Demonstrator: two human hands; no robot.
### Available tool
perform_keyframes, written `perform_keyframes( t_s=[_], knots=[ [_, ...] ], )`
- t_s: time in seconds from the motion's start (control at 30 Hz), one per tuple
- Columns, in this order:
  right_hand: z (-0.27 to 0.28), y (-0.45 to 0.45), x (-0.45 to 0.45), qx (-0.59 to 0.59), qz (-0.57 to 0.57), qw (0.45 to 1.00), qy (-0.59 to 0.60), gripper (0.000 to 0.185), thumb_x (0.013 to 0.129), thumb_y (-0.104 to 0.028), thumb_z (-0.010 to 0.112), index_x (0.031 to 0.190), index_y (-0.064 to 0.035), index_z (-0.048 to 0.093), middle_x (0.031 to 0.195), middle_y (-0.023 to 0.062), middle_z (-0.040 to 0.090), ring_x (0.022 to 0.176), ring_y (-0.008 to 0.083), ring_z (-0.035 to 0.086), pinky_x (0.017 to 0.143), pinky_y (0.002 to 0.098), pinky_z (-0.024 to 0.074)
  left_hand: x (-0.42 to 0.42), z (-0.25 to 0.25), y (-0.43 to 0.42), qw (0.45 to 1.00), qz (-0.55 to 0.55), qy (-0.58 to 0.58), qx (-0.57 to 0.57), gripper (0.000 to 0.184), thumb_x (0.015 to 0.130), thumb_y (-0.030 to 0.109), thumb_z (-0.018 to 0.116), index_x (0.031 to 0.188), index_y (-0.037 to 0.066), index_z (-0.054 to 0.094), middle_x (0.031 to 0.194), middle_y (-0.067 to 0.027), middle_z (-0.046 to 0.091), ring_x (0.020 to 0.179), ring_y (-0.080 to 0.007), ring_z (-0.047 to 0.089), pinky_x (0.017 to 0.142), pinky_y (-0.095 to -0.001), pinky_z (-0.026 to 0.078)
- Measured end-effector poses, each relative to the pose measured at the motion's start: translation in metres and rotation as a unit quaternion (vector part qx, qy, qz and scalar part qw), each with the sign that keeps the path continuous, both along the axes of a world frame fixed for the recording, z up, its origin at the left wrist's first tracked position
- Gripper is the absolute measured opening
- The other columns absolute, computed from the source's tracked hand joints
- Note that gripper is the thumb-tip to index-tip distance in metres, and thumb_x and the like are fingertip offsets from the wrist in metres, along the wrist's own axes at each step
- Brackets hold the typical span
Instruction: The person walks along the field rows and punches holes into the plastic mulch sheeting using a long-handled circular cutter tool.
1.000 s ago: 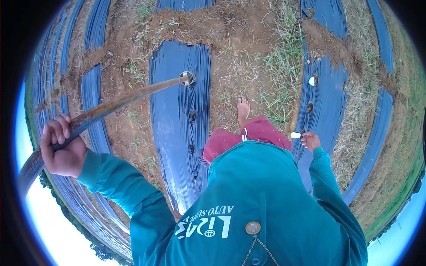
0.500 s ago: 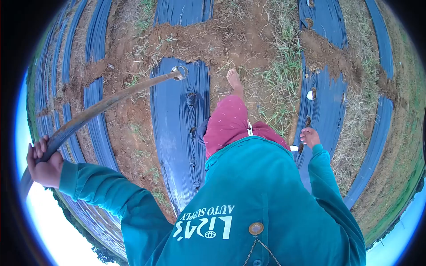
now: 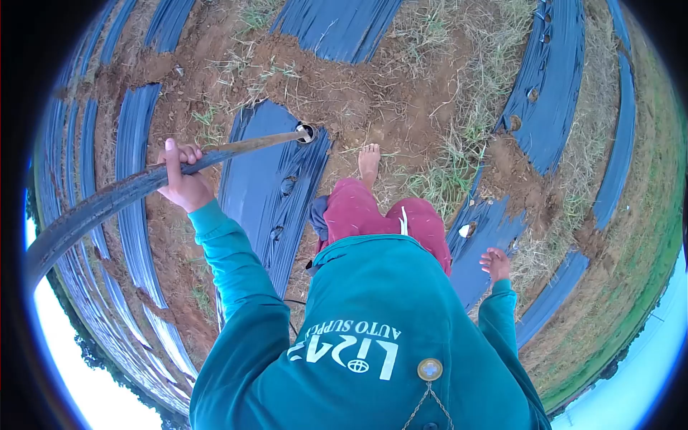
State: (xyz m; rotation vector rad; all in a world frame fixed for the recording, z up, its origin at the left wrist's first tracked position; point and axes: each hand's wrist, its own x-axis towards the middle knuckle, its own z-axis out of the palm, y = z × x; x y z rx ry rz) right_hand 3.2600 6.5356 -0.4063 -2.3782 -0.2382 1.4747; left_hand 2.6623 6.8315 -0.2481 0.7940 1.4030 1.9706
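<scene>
The pole (image 3: 107,201) at nine o'clock looks smooth, the ring (image 3: 312,134) at eleven metallic, plastic sheeting (image 3: 249,172) at ten glossy, cloth top (image 3: 390,301) at six matt.

The pole (image 3: 115,197) is shading from dark grey to rusty brown, its ring (image 3: 313,133) gleaming silvery white. The sheets (image 3: 259,154) are shining blue, darker creases streaking them. The soil (image 3: 344,93) is showing reddish brown; the grass (image 3: 451,183) is mixing green and straw yellow. The shirt (image 3: 380,279) is bearing white lettering (image 3: 388,362) on teal, and the trousers (image 3: 351,211) are pairing maroon with a white drawstring (image 3: 403,222).
</scene>
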Motion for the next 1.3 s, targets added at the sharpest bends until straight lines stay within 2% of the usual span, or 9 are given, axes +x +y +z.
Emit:
perform_keyframes(
  t_s=[0.17, 0.37, 0.57, 0.7, 0.77, 0.9, 1.03, 1.17, 1.3],
  knots=[
    [0.008, 0.091, 0.024, 0.010, 0.110, 0.994, -0.004, 0.020, 0.087, -0.018, 0.044, 0.099, -0.0053, 0.053, 0.084, 0.0092, 0.061, 0.066, 0.0161, 0.059, 0.056, 0.0300, 0.0462, 0.045, 0.023, 0.060, 0.992, -0.043, 0.062, -0.100, 0.026, 0.081, 0.005, 0.054, 0.058, 0.005, 0.042, 0.056, -0.0031, 0.039, 0.053, -0.0141, 0.041, 0.058, -0.0311, 0.039],
    [-0.020, 0.146, 0.098, -0.041, 0.082, 0.995, 0.029, 0.019, 0.087, -0.018, 0.045, 0.098, -0.0057, 0.053, 0.085, 0.0101, 0.062, 0.066, 0.0173, 0.060, 0.055, 0.0306, 0.0460, 0.080, 0.134, 0.107, 0.993, -0.011, 0.094, -0.077, 0.027, 0.080, 0.010, 0.052, 0.056, 0.007, 0.038, 0.055, -0.0015, 0.033, 0.054, -0.0120, 0.036, 0.065, -0.0308, 0.036],
    [-0.070, 0.231, 0.208, -0.100, 0.085, 0.985, 0.110, 0.015, 0.088, -0.019, 0.046, 0.096, -0.0089, 0.053, 0.084, 0.0106, 0.061, 0.062, 0.0197, 0.059, 0.053, 0.0370, 0.0452, 0.114, 0.189, 0.144, 0.994, -0.011, 0.071, -0.077, 0.028, 0.080, 0.007, 0.050, 0.056, 0.010, 0.034, 0.053, -0.0018, 0.033, 0.052, -0.0134, 0.036, 0.065, -0.0309, 0.036],
    [-0.073, 0.348, 0.326, -0.117, 0.115, 0.981, 0.103, 0.015, 0.087, -0.021, 0.047, 0.098, -0.0118, 0.053, 0.084, 0.0110, 0.061, 0.066, 0.0232, 0.060, 0.055, 0.0366, 0.0462, 0.181, 0.235, 0.161, 0.989, 0.087, 0.107, -0.048, 0.029, 0.081, 0.006, 0.048, 0.057, 0.011, 0.032, 0.052, -0.0011, 0.031, 0.051, -0.0136, 0.035, 0.065, -0.0321, 0.034],
    [-0.071, 0.441, 0.390, -0.077, 0.085, 0.986, 0.121, 0.013, 0.086, -0.017, 0.045, 0.094, -0.0123, 0.055, 0.078, 0.0088, 0.061, 0.059, 0.0197, 0.058, 0.048, 0.0354, 0.0433, 0.194, 0.261, 0.157, 0.995, 0.029, 0.095, 0.000, 0.030, 0.082, 0.006, 0.048, 0.057, 0.011, 0.033, 0.050, -0.0019, 0.031, 0.050, -0.0133, 0.035, 0.065, -0.0324, 0.033],
    [-0.045, 0.630, 0.443, -0.003, 0.232, 0.972, -0.037, 0.016, 0.085, -0.013, 0.042, 0.094, -0.0112, 0.055, 0.074, 0.0058, 0.061, 0.054, 0.0165, 0.056, 0.043, 0.0295, 0.0411, 0.219, 0.309, 0.150, 0.993, 0.027, 0.113, -0.004, 0.029, 0.081, 0.007, 0.048, 0.056, 0.011, 0.034, 0.050, -0.0015, 0.030, 0.050, -0.0137, 0.035, 0.066, -0.0328, 0.035],
    [-0.010, 0.788, 0.405, 0.078, 0.348, 0.933, -0.049, 0.016, 0.085, -0.018, 0.046, 0.096, -0.0086, 0.054, 0.079, 0.0044, 0.061, 0.059, 0.0125, 0.057, 0.048, 0.0270, 0.0434, 0.260, 0.336, 0.178, 0.976, 0.127, 0.176, 0.014, 0.028, 0.079, 0.008, 0.049, 0.056, 0.012, 0.034, 0.049, -0.0009, 0.030, 0.048, -0.0141, 0.035, 0.064, -0.0331, 0.036],
    [0.015, 0.865, 0.314, 0.161, 0.432, 0.887, -0.008, 0.021, 0.087, -0.023, 0.051, 0.097, -0.0053, 0.055, 0.080, 0.0038, 0.060, 0.062, 0.0091, 0.055, 0.050, 0.0229, 0.0420, 0.273, 0.343, 0.217, 0.950, 0.232, 0.210, 0.017, 0.027, 0.076, 0.009, 0.050, 0.055, 0.013, 0.034, 0.048, -0.0002, 0.029, 0.046, -0.0145, 0.036, 0.062, -0.0334, 0.036],
    [0.013, 0.888, 0.262, 0.174, 0.527, 0.832, 0.009, 0.019, 0.087, -0.019, 0.050, 0.098, -0.0040, 0.054, 0.080, 0.0041, 0.060, 0.064, 0.0085, 0.055, 0.051, 0.0220, 0.0416, 0.242, 0.280, 0.246, 0.961, 0.238, 0.138, 0.033, 0.026, 0.078, 0.006, 0.050, 0.057, 0.011, 0.035, 0.051, -0.0017, 0.031, 0.050, -0.0152, 0.037, 0.069, -0.0345, 0.037]
  ],
)
